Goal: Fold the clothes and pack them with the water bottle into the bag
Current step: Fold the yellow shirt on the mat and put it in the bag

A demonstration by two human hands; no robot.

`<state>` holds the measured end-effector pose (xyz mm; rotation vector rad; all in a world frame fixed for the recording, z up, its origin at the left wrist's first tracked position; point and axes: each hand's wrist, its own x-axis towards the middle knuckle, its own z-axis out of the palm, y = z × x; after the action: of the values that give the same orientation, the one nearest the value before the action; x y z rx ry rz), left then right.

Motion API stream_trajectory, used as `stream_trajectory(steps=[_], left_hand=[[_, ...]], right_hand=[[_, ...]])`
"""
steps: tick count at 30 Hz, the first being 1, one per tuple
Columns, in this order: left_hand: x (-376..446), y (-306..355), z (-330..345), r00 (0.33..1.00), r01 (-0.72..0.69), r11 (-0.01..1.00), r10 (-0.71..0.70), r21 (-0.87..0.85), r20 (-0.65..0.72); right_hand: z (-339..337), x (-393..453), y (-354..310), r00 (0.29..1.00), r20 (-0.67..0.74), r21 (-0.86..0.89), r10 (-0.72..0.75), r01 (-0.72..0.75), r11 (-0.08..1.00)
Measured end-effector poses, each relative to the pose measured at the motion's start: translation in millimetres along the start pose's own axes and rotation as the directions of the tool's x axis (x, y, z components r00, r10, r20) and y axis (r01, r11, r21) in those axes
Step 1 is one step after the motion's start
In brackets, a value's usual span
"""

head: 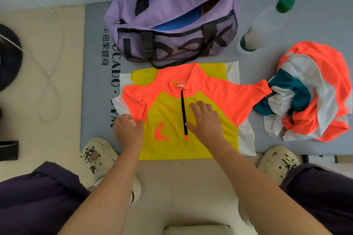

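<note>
Head view is showing the right hand [204, 120] lying flat on the shirt [172, 135] front, while the left hand [129, 129] is pinching its folded sleeve.

I see both my bare forearms reaching forward and down from the bottom of the view, angled slightly toward each other. My left hand [128, 129] lies palm down with its fingers curled at the tips, possibly pinching something, though I cannot be sure. My right hand [205, 118] lies flat, palm down, fingers straight and slightly spread, pressing downward.
</note>
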<state>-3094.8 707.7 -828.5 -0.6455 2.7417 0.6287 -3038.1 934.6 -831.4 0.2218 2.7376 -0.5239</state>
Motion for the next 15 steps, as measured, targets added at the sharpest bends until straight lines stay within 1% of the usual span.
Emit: stream_trajectory(steps=[1, 2, 3, 4, 5, 6, 7, 8, 11, 12, 15], left_hand=[[5, -11, -4, 0.996, 0.085, 0.996, -0.085, -0.007, 0.003], [10, -21, -7, 0.987, 0.155, 0.988, -0.154, -0.019, 0.042], [14, -29, -7, 0.974, 0.198, 0.980, -0.195, -0.021, 0.116], [15, -36, -6, 0.960, 0.197, 0.980, -0.192, -0.006, 0.206], [16, -41, -4, 0.946, 0.158, 0.987, -0.156, 0.016, 0.284], [16, -45, -2, 0.934, 0.127, 0.991, -0.129, 0.027, 0.333], [16, -47, 1, 0.928, 0.127, 0.992, -0.125, 0.017, 0.351], [16, -49, 3, 0.925, 0.161, 0.987, -0.148, -0.009, 0.351], [22, -53, 6, 0.886, 0.337, 0.928, -0.256, -0.160, 0.386], [25, -55, 5, 0.876, 0.377, 0.903, -0.275, -0.206, 0.397], [33, -61, -1, 0.846, 0.418, 0.876, -0.279, -0.242, 0.455]], right_hand=[[5, 6, -11, 0.999, 0.040, -0.037, -0.033, 0.034, 0.999], [11, 12, -18, 0.995, 0.088, -0.065, -0.045, 0.051, 0.997], [16, 16, -24, 0.990, 0.134, -0.090, -0.040, 0.052, 0.995], [20, 20, -28, 0.986, 0.164, -0.117, -0.025, 0.045, 0.992], [23, 22, -30, 0.985, 0.171, -0.146, -0.011, 0.037, 0.989], [25, 22, -31, 0.986, 0.166, -0.170, -0.002, 0.030, 0.985], [26, 22, -32, 0.988, 0.157, -0.182, 0.005, 0.024, 0.983], [26, 22, -32, 0.988, 0.153, -0.184, 0.008, 0.020, 0.983], [24, 20, -29, 0.987, 0.163, -0.176, 0.007, 0.022, 0.984], [24, 19, -28, 0.986, 0.165, -0.178, 0.008, 0.022, 0.984], [21, 19, -30, 0.987, 0.162, -0.175, 0.020, 0.009, 0.985]])
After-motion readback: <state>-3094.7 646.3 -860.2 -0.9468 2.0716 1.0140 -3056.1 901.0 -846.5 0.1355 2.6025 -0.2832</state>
